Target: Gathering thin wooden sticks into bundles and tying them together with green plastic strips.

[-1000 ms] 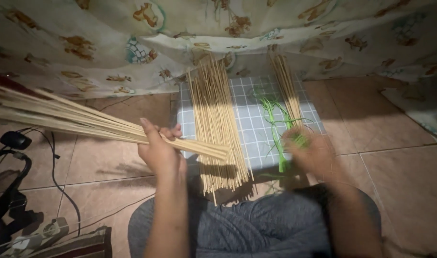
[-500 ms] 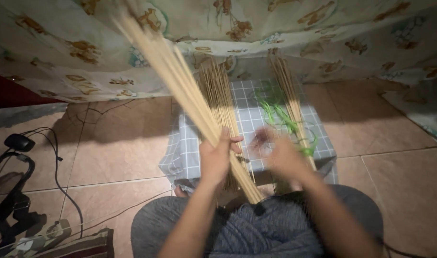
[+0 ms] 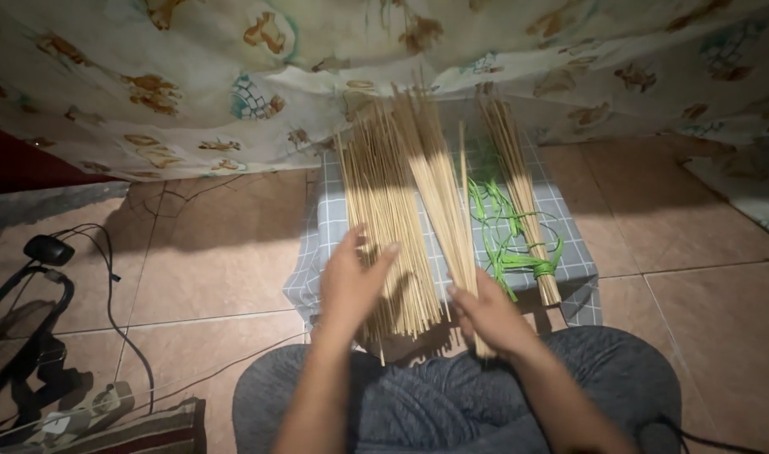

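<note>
My right hand point(image 3: 488, 315) grips the near end of a bundle of thin pale sticks point(image 3: 439, 189), which lies slanted away from me over a grey checked cloth point(image 3: 331, 220). Just left of that bundle, my left hand point(image 3: 351, 282) hovers with fingers apart on a loose pile of the same sticks point(image 3: 383, 210) spread on the cloth. On the cloth's right side lies a second, smaller stick bundle point(image 3: 519, 189), tied near its end with a green strip point(image 3: 537, 267). More green strips point(image 3: 492, 214) lie loose beside it.
A flower-printed curtain point(image 3: 233, 67) hangs over the far ends of the sticks. On the tiled floor point(image 3: 208, 252) to the left are a black device with a cable point(image 3: 50, 250) and a power strip point(image 3: 82, 408). My grey-clad knees point(image 3: 418, 412) fill the bottom.
The bundle swung from pointing far left, through upright, down onto the cloth. My left hand let go of it and my right hand now holds its near end.
</note>
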